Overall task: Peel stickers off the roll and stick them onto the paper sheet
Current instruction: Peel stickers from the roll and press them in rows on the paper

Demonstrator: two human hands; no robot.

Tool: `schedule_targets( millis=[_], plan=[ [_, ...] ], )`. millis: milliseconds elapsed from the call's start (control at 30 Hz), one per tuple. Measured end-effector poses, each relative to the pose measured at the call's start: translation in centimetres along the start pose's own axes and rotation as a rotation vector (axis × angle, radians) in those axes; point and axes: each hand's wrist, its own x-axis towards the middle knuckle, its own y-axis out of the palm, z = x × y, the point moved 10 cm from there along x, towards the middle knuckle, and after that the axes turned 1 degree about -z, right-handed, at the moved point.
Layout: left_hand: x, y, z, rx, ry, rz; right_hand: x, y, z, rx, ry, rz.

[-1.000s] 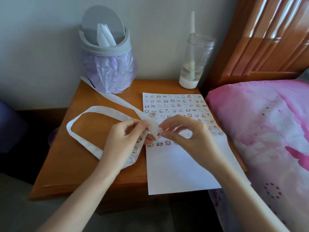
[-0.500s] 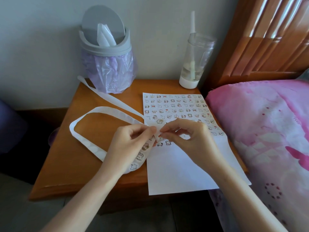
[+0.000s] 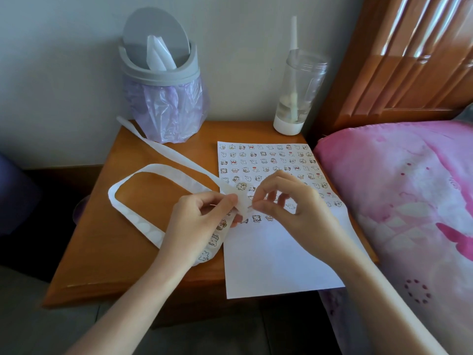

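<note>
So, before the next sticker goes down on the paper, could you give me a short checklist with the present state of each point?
1. Left hand holds the sticker strip: ok.
2. Right hand pinches at the strip's edge: ok.
3. Sticker fully free of the backing: cannot tell, fingers hide it.
4. Blank space left on the paper sheet: ok, lower part is bare.
5. Sheet lies flat on the bedside table: not ok, its near edge overhangs.
6. Bottle stands clear of the sheet: ok.
</note>
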Motion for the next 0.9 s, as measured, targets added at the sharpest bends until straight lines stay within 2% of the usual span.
schedule_targets(
  millis=[133, 233, 300, 600, 900],
  plan=[
    [0.1, -0.2, 0.2, 0.011, -0.009, -0.006, 0.0, -3.1, -2.4, 0.073, 0.163, -0.031],
    [0.1, -0.1, 0.5, 0.063, 0.008, 0.004, -0.9, -4.1, -6.3, 0.025, 0.405, 0.068],
    [0.2, -0.1, 0.4, 0.16, 0.043, -0.009, -1.5, -4.3, -8.1, -0.003, 0.503, 0.108],
    [0.5, -0.2, 0.6, 0.278, 0.101, -0.022, -1.7, -3.8, -9.3, -0.024, 0.59, 0.14],
    [0.4, -0.3, 0.6, 0.286, 0.105, -0.038, -1.7, -3.5, -9.4, -0.007, 0.577, 0.117]
  ],
)
